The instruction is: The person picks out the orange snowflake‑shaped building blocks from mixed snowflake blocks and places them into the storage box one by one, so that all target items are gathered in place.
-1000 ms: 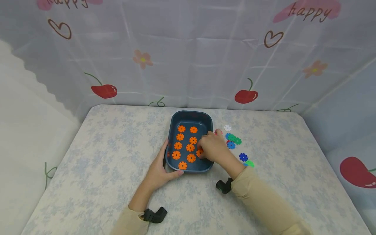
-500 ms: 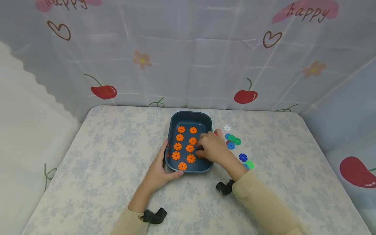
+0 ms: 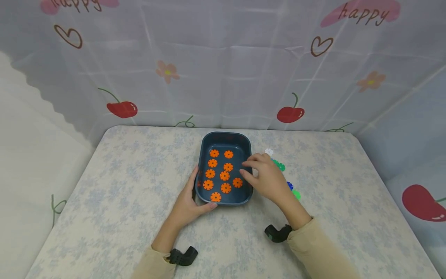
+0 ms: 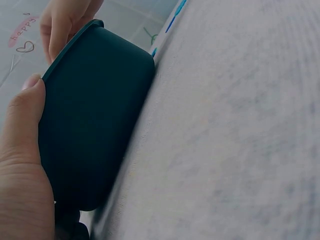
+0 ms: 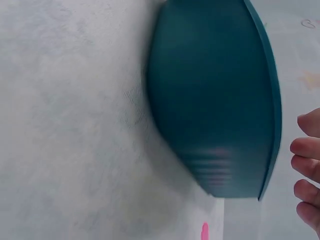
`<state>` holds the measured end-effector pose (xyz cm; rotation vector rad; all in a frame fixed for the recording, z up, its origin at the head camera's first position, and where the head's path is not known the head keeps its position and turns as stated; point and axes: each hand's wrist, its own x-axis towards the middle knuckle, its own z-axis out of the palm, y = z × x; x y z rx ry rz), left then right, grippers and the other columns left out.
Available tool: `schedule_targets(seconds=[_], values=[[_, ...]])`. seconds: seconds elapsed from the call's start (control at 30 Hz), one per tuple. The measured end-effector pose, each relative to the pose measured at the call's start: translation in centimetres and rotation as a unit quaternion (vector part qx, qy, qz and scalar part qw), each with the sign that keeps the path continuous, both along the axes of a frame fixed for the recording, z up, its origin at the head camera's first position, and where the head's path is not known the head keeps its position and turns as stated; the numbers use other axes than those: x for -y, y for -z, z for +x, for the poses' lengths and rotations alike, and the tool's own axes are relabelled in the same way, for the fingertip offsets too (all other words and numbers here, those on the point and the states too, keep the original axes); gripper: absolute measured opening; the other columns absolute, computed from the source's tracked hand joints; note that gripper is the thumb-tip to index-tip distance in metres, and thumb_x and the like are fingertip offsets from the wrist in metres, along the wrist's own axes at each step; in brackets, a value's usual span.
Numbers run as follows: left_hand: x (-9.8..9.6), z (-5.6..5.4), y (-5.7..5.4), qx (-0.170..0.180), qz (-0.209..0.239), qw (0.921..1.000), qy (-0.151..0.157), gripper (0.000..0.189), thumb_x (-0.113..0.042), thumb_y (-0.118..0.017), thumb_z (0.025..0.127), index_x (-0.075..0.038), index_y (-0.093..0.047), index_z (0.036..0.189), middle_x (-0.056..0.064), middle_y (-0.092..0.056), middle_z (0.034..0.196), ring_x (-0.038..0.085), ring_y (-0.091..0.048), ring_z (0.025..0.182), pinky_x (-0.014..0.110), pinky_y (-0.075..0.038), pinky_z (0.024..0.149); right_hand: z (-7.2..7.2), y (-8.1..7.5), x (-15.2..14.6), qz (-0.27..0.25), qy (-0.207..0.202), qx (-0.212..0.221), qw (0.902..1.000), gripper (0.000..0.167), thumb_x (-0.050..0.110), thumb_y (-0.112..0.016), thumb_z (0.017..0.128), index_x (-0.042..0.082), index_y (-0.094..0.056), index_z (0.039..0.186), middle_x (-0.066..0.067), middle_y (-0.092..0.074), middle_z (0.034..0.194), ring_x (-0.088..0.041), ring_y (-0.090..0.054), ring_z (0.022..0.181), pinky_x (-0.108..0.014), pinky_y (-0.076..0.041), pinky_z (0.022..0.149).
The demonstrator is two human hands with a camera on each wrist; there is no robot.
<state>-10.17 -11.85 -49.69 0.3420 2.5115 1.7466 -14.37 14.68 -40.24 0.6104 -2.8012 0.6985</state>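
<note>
Near the middle of the table a dark blue rectangular tray (image 3: 240, 199) holds several orange notched plastic discs (image 3: 224, 176), lying flat in two rough columns. My left hand (image 3: 186, 205) grips the tray's near left corner, fingers along the left wall and thumb on the front rim; the left wrist view shows the thumb (image 4: 30, 105) at the rim. My right hand (image 3: 267, 179) hovers over the right rim, thumb and fingers apart with nothing between them. In the right wrist view its fingertips (image 5: 305, 147) are clear of the tray's edge.
Right of the tray lie loose discs on the table (image 3: 139, 162): a white disc (image 3: 269, 152), green discs (image 3: 280, 166), a dark blue disc (image 3: 290, 186) and a light green disc (image 3: 296, 194). My right hand hides others. A printed curtain (image 3: 223, 77) hangs behind.
My right hand has lifted out of the tray and moved right, its fingers spreading. An orange disc that was under its fingers now lies uncovered. The left hand stays on the tray.
</note>
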Motion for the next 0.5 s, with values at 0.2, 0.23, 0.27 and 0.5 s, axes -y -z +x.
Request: schedule_targets(seconds=[0.2, 0.23, 0.27, 0.5], values=[[0.0, -0.1, 0.0, 0.002, 0.005, 1.0000, -0.001, 0.121, -0.039, -0.088, 0.074, -0.029, -0.004, 0.161, -0.008, -0.009, 0.167, 0.020, -0.015, 0.154, 0.056, -0.021, 0.122, 1.2, 0.1, -1.6, -0.027, 0.035, 0.000, 0.9990, 0.030, 0.029, -0.074, 0.090, 0.007, -0.075, 0.111, -0.005, -0.065, 0.112, -0.024, -0.055, 0.105, -0.040, -0.054, 0.081], [0.0, -0.1, 0.0, 0.002, 0.006, 1.0000, 0.000, 0.121, -0.039, -0.087, 0.075, -0.029, -0.004, 0.161, -0.008, -0.009, 0.167, 0.020, -0.014, 0.154, 0.056, -0.021, 0.122, 1.4, 0.2, -1.8, -0.028, 0.039, 0.000, 0.9988, 0.030, 0.029, -0.074, 0.090, 0.007, -0.075, 0.111, -0.005, -0.065, 0.112, -0.023, -0.055, 0.104, -0.040, -0.054, 0.080], [0.0, 0.0, 0.0, 0.002, 0.006, 1.0000, 0.000, 0.121, -0.039, -0.087, 0.075, -0.029, -0.004, 0.161, -0.008, -0.009, 0.167, 0.020, -0.014, 0.154, 0.056, -0.021, 0.122, 1.5, 0.4, -2.1, -0.028, 0.043, -0.001, 0.9987, 0.030, 0.028, -0.073, 0.090, 0.007, -0.075, 0.111, -0.004, -0.065, 0.111, -0.023, -0.055, 0.104, -0.040, -0.054, 0.080], [-0.1, 0.3, 0.0, 0.010, 0.007, 0.9999, -0.008, 0.120, -0.040, -0.086, 0.076, -0.030, -0.002, 0.161, -0.008, -0.008, 0.167, 0.019, -0.014, 0.154, 0.054, -0.022, 0.122, 2.3, 1.6, -3.6, -0.039, 0.054, 0.001, 0.9978, 0.029, 0.027, -0.069, 0.093, 0.007, -0.074, 0.113, -0.005, -0.064, 0.113, -0.025, -0.056, 0.108, -0.044, -0.053, 0.085]])
